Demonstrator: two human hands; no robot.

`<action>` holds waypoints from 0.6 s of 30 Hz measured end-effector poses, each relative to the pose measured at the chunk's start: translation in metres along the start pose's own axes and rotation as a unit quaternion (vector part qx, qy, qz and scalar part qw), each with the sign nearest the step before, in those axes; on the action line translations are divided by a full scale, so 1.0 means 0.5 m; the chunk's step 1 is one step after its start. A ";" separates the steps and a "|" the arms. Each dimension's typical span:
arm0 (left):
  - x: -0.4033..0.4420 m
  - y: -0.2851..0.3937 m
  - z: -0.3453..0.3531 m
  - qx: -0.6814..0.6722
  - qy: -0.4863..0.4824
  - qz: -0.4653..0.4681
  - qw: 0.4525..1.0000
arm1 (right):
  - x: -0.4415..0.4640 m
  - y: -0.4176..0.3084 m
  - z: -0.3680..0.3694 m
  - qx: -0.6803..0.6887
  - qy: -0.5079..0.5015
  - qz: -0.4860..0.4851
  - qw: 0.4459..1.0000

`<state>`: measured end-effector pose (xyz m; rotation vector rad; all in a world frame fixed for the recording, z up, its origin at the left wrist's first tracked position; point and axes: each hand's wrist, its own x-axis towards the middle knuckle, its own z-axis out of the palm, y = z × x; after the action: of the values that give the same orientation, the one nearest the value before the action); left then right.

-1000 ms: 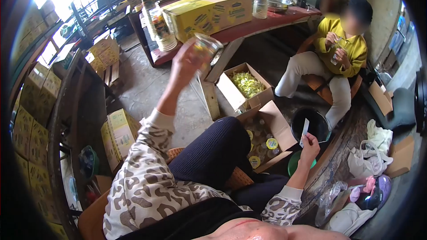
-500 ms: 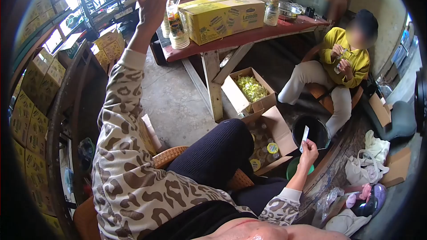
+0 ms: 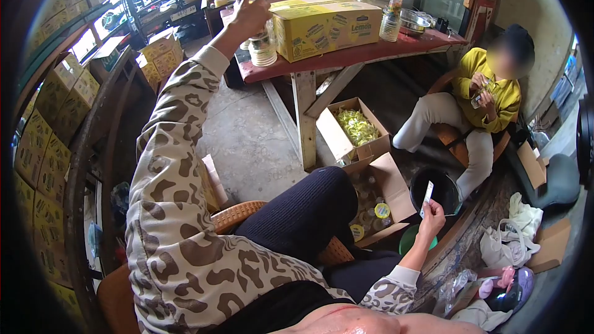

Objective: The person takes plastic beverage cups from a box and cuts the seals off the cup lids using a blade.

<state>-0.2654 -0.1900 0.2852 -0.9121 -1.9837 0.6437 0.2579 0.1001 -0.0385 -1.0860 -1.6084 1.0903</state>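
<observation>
My left hand (image 3: 250,15) reaches over the red table, its fingers closed around the upper part of a clear plastic cup at a stack of cups (image 3: 263,52). The hand partly hides the cup. Low on the right, my right hand (image 3: 432,213) pinches a narrow white strip (image 3: 428,193), which points upward. Below and left of that hand, an open carton (image 3: 396,192) holds clear containers, some with yellow lids (image 3: 382,211).
A yellow lemon carton (image 3: 328,31) stands on the red table (image 3: 352,55). Another person (image 3: 489,86) sits at right, holding a small item. Near them are a box of yellow-green pieces (image 3: 356,127) and a black bucket (image 3: 436,179). Yellow cartons (image 3: 37,148) line the left.
My left hand first moved up and left with a clear cup, then came down and right to the cup stack. My right hand keeps the white strip and has barely moved.
</observation>
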 end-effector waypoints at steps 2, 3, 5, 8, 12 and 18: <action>-0.005 0.020 0.016 -0.021 -0.051 0.027 0.998 | 0.001 0.002 -0.004 -0.020 0.001 -0.003 1.000; -0.008 0.022 0.013 -0.054 -0.076 0.033 0.995 | 0.001 0.006 -0.004 -0.020 0.000 -0.003 1.000; -0.017 0.018 0.008 -0.059 -0.057 0.045 0.996 | 0.003 0.016 -0.005 -0.025 0.005 -0.010 1.000; -0.032 0.025 -0.045 -0.111 -0.005 0.029 0.993 | 0.005 0.023 -0.006 -0.020 0.003 -0.009 1.000; -0.025 0.021 -0.027 -0.162 0.157 -0.077 0.971 | 0.004 0.018 -0.004 -0.024 -0.006 -0.006 1.000; -0.032 0.038 0.023 -0.351 0.198 -0.261 0.877 | -0.002 0.006 -0.001 -0.019 -0.010 -0.008 1.000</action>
<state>-0.2623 -0.1922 0.2582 -0.7637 -1.9551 -0.5752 0.2590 0.1001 -0.0417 -1.0887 -1.6581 1.0672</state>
